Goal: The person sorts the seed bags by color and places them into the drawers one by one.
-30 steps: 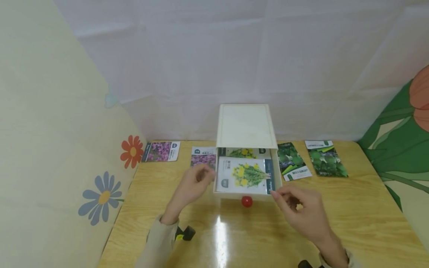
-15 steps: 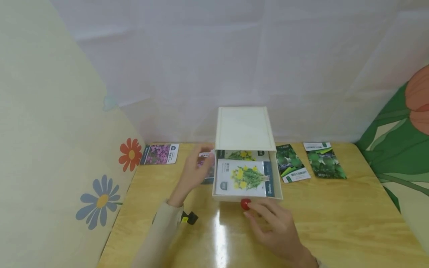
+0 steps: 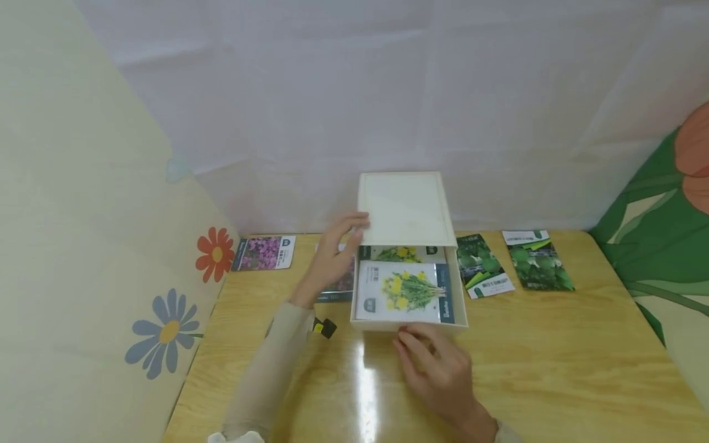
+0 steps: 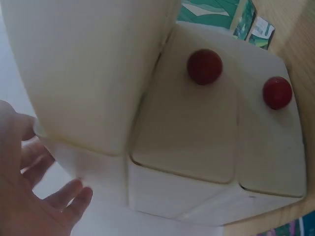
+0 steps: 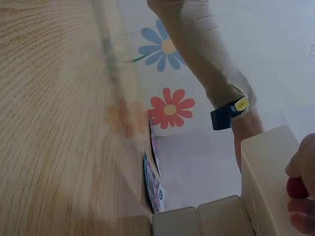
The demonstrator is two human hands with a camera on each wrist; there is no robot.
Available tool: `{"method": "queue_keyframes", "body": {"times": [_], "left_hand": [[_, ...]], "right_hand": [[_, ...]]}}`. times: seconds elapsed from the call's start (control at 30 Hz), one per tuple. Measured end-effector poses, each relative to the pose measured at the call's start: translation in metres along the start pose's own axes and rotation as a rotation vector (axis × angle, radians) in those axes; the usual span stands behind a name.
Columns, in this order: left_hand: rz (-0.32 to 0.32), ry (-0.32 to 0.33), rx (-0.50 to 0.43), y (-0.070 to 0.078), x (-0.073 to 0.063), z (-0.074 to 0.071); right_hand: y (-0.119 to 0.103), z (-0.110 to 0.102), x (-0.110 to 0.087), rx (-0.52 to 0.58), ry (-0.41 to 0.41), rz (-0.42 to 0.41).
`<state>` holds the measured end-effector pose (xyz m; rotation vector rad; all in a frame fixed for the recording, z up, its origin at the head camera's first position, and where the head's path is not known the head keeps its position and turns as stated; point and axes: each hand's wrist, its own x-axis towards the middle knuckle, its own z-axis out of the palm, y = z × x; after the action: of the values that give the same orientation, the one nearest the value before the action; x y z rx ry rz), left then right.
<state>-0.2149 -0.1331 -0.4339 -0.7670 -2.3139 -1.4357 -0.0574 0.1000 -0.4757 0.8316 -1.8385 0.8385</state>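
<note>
A small white drawer cabinet (image 3: pixel 407 209) stands against the back cloth with its top drawer (image 3: pixel 382 325) pulled out. Inside lie seed packets; the front one, a yellow-flower seed packet (image 3: pixel 410 294), faces up. My right hand (image 3: pixel 441 372) pinches the drawer's red knob (image 5: pixel 297 188) between thumb and fingers. At the cabinet's upper left side is my left hand (image 3: pixel 328 263), fingers extended and fingertips at the top edge. In the left wrist view, two lower drawers are pushed in, each with its own round knob, an upper knob (image 4: pixel 204 67) and a lower knob (image 4: pixel 277 93).
Left of the cabinet lie two purple-flower seed packets, one farther out (image 3: pixel 264 253) and one partly hidden behind my left hand. Two green-leaf packets lie to the right, the nearer packet (image 3: pixel 484 266) beside the drawer. A wooden table (image 3: pixel 554 357) bears everything.
My right hand has moved from the drawer's right front corner to the red knob and taken hold of it. My left hand has gone from the drawer's left side up to the cabinet top's edge.
</note>
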Motion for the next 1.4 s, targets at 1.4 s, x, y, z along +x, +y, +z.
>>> {"method": "queue_keyframes", "body": {"times": [1.4], "left_hand": [[0.101, 0.023, -0.016, -0.024, -0.004, 0.006]], "right_hand": [[0.010, 0.003, -0.006, 0.078, 0.001, 0.068]]}}
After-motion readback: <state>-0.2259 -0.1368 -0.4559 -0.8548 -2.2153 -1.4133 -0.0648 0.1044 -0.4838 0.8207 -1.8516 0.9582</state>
